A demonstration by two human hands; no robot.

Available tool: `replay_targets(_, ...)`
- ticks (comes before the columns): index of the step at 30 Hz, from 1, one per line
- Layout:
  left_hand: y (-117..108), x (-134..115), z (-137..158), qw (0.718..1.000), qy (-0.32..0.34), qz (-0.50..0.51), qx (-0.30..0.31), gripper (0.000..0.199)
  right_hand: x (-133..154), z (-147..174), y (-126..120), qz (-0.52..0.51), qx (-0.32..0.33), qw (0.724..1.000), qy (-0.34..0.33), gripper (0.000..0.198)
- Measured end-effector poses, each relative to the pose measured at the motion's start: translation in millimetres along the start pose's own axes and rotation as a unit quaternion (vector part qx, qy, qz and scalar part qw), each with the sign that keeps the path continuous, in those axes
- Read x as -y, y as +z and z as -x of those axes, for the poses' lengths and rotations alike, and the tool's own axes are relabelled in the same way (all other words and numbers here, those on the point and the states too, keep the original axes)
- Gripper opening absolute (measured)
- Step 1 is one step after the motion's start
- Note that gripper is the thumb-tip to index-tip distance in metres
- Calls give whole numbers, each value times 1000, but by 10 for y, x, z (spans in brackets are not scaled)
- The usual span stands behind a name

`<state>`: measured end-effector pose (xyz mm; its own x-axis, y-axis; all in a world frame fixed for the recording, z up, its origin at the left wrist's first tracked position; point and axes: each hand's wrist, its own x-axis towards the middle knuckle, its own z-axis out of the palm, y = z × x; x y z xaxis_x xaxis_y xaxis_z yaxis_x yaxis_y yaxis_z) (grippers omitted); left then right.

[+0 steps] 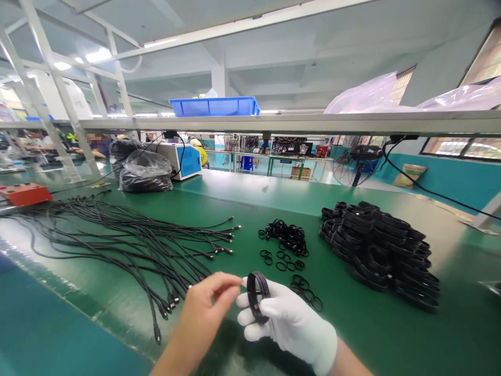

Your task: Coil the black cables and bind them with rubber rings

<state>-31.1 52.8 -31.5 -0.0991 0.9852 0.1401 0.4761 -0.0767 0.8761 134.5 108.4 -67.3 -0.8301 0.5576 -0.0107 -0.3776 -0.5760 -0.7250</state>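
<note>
My right hand, in a white glove, holds a coiled black cable upright between thumb and fingers. Bare, my left hand is just left of the coil, thumb and fingertips drawn together in a pinch; anything between them is too small to make out. Several black rings lie loose beyond the coil, in front of a heap of more rings. On the left, many uncoiled black cables spread over the green table, their plugs towards me and the middle. To the right rises a pile of coiled cables.
A shelf spans above the table, bearing a blue bin and pinkish plastic bags. Behind the loose cables stand a black-filled plastic bag, a blue-and-white machine and a red box. A fan is beyond.
</note>
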Motion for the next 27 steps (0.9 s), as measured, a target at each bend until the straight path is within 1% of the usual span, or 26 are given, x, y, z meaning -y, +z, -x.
replay_targets(1, -38, 9, -27, 999, -8, 37, 4, 19, 8, 14, -7, -25, 26, 999, 9, 46)
replay_targets(2, -65, 24, -56, 996, -13, 79, 27, 22, 12, 27, -9, -45, 53, 997, 22, 47)
replay_targets(3, -80, 45, -88, 990, -14, 126, 68, 26, 11, 38, -7, -59, 78, 994, 40, 47)
replay_targets(5, -67, 106, -148, 961, -10, 227, 155, 33, -8, 47, 2, -72, 112, 988, 82, 49)
replay_targets(6, -44, 144, -175, 945, -7, 273, 181, 35, -26, 44, 4, -74, 115, 986, 100, 52)
replay_targets(7, -15, 186, -198, 932, -5, 308, 190, 35, -49, 37, 3, -72, 106, 986, 105, 53)
replay_targets(9, 46, 272, -233, 924, -4, 341, 172, 34, -99, 10, -4, -55, 62, 993, 83, 48)
replay_targets(11, 94, 347, -254, 930, -6, 337, 147, 33, -136, -25, 1, -21, 8, 998, 52, 41)
replay_targets(12, 111, 375, -261, 933, -6, 332, 137, 32, -145, -42, 15, 3, -17, 999, 41, 40)
replay_targets(14, 131, 407, -271, 941, -6, 318, 115, 31, -136, -66, 74, 86, -76, 993, 42, 45)
replay_targets(15, 135, 413, -275, 945, -6, 309, 105, 31, -120, -72, 115, 141, -116, 982, 47, 47)
replay_targets(16, 137, 414, -279, 950, -6, 299, 93, 32, -100, -73, 159, 203, -161, 965, 48, 48)
replay_targets(17, 136, 413, -283, 954, -5, 289, 78, 32, -78, -69, 201, 268, -203, 941, 40, 48)
replay_targets(19, 129, 422, -288, 963, -12, 266, 30, 33, -34, -49, 264, 373, -270, 888, -2, 45)
replay_targets(21, 113, 459, -290, 971, -29, 236, -32, 34, 1, -24, 284, 428, -303, 849, -65, 43)
replay_targets(22, 100, 489, -291, 973, -39, 218, -59, 36, 15, -15, 280, 436, -309, 840, -89, 43)
replay_targets(23, 84, 524, -293, 976, -48, 200, -78, 38, 28, -12, 269, 432, -316, 838, -105, 43)
replay_targets(24, 65, 563, -299, 978, -54, 182, -89, 40, 41, -16, 252, 415, -321, 843, -120, 43)
replay_targets(27, -1, 686, -349, 984, -80, 128, -99, 50, 117, -77, 168, 332, -327, 873, -144, 40)
